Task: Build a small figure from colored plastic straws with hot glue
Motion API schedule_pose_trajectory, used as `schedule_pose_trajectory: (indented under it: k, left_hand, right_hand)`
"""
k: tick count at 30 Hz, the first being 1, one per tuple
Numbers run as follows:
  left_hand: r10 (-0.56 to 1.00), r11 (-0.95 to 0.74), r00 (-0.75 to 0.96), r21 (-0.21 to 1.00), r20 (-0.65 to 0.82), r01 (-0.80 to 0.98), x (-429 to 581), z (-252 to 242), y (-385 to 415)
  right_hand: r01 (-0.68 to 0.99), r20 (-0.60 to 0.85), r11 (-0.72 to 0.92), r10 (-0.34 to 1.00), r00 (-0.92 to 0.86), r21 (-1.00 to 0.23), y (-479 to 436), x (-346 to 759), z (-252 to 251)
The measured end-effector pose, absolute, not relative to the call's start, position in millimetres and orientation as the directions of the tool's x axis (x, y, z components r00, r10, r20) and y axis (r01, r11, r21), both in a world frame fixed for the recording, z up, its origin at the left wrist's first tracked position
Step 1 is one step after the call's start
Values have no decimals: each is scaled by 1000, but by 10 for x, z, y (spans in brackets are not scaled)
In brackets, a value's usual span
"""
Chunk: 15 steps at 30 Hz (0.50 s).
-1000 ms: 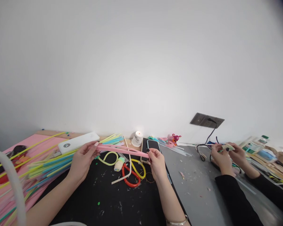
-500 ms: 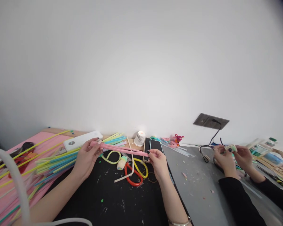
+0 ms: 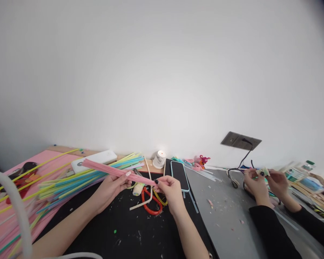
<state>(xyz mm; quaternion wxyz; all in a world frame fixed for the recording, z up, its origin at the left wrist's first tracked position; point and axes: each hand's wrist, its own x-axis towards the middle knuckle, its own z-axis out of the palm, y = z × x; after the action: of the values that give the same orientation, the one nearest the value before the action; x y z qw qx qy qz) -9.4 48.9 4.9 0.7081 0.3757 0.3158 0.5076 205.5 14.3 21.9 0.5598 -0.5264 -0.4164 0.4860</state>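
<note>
A bundle of pink pipe cleaners (image 3: pixel 99 166) stretches slantwise between my hands, its left end sticking out well past my left hand. My left hand (image 3: pixel 115 187) is closed around the bundle's middle, thumb on top. The right end is pinched between thumb and fingers of my right hand (image 3: pixel 170 189). Just below and behind the bundle lie red-handled scissors (image 3: pixel 151 208), a cream pipe cleaner (image 3: pixel 140 205) and a small pale yellow-green piece (image 3: pixel 138 189), partly covered by my hands.
Many coloured pipe cleaners (image 3: pixel 70 185) lie on the left. A white power bank (image 3: pixel 94 160), a paper cup (image 3: pixel 159 159) and a phone (image 3: pixel 179 176) stand or lie near the wall. To the right, another person's hands (image 3: pixel 261 183) hold a small pale piece.
My left hand has slid right along the pink bundle, nearer my right hand, leaving the left end free. My right hand has shifted left and slightly down.
</note>
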Motion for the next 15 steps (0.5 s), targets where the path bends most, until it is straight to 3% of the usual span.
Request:
schedule_pose_trajectory:
  k: [7,15]
  left_hand:
    - [959,156,280,897,-38,-414,-113,70,481]
    - [898,107,438,986,-42,-124,-10,106,380]
  right_hand:
    - [6,-115,-115,987,-115,-993,47,1911,210]
    - [138,-108,-68,946,-305,-988,-98,1728,194]
